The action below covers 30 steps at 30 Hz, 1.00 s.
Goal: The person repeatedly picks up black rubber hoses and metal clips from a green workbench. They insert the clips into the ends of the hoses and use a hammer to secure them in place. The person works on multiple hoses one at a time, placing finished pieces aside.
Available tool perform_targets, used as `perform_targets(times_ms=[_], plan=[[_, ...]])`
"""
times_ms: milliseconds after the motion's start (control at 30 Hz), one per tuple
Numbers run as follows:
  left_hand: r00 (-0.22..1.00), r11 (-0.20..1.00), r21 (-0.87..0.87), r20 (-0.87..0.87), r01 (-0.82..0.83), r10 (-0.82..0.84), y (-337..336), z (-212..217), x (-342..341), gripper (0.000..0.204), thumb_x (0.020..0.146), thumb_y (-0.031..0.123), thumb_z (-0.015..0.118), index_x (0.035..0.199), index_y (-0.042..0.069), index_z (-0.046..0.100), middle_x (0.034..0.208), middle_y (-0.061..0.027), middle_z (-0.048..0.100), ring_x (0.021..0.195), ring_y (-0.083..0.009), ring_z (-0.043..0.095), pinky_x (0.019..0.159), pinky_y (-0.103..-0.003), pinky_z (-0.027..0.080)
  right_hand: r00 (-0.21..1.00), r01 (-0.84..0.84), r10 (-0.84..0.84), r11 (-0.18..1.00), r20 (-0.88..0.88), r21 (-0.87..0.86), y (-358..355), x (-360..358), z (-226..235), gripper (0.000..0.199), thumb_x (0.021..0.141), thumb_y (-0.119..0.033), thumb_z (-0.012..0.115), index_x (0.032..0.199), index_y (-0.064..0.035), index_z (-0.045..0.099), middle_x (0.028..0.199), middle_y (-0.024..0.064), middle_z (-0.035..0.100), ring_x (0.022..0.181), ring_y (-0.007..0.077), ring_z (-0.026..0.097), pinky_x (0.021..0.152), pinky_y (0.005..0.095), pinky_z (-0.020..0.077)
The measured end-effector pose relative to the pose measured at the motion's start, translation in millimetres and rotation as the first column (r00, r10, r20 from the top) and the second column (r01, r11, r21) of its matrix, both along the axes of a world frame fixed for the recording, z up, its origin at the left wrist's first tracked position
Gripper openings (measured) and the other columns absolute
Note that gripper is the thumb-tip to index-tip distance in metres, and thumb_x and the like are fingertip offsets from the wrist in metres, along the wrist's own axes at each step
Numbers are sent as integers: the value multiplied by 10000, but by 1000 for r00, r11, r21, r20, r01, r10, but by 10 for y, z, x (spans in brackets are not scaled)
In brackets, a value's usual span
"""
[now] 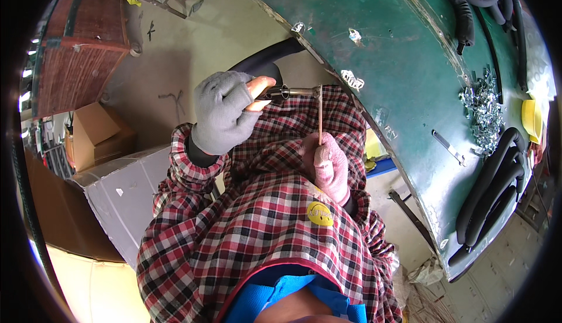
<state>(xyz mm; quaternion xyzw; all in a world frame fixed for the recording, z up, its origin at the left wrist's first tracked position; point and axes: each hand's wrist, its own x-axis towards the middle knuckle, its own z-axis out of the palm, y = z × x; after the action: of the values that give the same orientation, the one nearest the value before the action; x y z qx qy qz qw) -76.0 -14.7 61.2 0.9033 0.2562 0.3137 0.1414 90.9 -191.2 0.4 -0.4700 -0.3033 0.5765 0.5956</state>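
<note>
1. A green workbench filled the view from twelve to four o'clock.
2. The left hand, grey-gloved at ten o'clock, pinched a black foam-sleeved pipe by its metal fitting.
3. The right hand, pink-gloved at centre, closed around a thin copper tube, apparently touching the fitting.

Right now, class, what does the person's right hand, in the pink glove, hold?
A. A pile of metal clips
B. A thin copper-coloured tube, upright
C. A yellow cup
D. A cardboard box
B: the pink-gloved right hand grips the thin copper-coloured tube, which stands upright.
</note>
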Motion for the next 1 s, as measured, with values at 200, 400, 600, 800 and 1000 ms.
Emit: perform_targets(times_ms=[200,400,600,800,1000], plan=[[998,995,100,-54,-12,18,74,16,-76,244,797,132,740,1025,46,718,776,-86,620,659,-273,581,618,-380,456,942,-135,120,990,-312,-29,65,36,49,476,984,-544,603,1000,-68,581,835,-44,534,671,46,402,617,200,337],[993,992,126,-121,28,-12,160,40,-168,266,800,145,742,1047,54,708,764,-81,604,666,-286,579,623,-383,450,891,-284,241,957,-385,-60,138,233,197,490,953,-558,646,987,-74,581,830,-46,518,672,50,408,595,201,334],[979,981,113,-150,157,-139,239,-55,-256,279,813,154,733,1060,35,688,802,-74,653,647,-279,602,593,-390,444,940,-269,231,955,-252,-127,67,323,214,511,972,-588,592,922,-80,569,772,-44,503,611,54,387,566,211,308],[968,980,16,-156,200,-195,139,-98,-204,261,826,146,715,1060,34,683,810,-75,671,641,-268,608,592,-381,458,976,-194,181,975,-118,-110,-61,373,289,509,975,-591,579,879,-92,540,819,-28,512,669,65,420,613,233,371],[987,996,80,-149,-43,54,400,167,-319,214,825,37,713,1038,27,700,780,-119,640,646,-285,602,605,-373,457,946,298,-309,948,-99,-111,-360,803,753,454,984,-495,632,821,-84,528,685,-44,496,515,43,381,454,212,284]])
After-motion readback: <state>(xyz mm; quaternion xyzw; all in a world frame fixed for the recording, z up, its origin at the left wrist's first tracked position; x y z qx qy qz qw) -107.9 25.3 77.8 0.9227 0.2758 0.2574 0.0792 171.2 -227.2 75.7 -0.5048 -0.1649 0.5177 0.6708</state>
